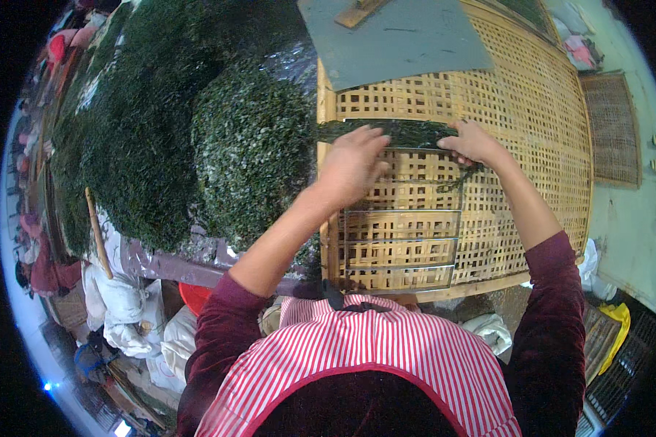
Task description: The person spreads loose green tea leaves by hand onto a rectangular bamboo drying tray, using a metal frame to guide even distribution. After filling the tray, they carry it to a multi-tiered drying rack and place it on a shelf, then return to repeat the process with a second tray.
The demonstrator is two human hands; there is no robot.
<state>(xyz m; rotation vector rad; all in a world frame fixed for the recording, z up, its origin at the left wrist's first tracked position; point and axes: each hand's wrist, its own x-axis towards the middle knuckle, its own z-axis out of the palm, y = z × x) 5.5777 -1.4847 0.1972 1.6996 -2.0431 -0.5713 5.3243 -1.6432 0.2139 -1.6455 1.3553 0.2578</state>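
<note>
A slotted frame of thin metal bars [402, 211] lies on a woven bamboo screen [525, 164]. Dark green leafy material [410, 133] fills its far slot as a flat band. Over the band's left part is my left hand [355, 161], blurred, with the fingers apart and nothing visible in them. My right hand [473, 143] grips the band's right end between thumb and fingers. Loose green strands [459, 179] trail just below it. The nearer slots show bare bamboo weave. A large heap of the same green material [246, 147] rises left of the screen.
A grey sheet [404, 49] overlaps the screen's far side, with a wooden piece [361, 12] on it. A wooden stick [97, 235] leans at the heap's near left. White sacks [123, 306] and a red container [194, 296] sit below the table edge.
</note>
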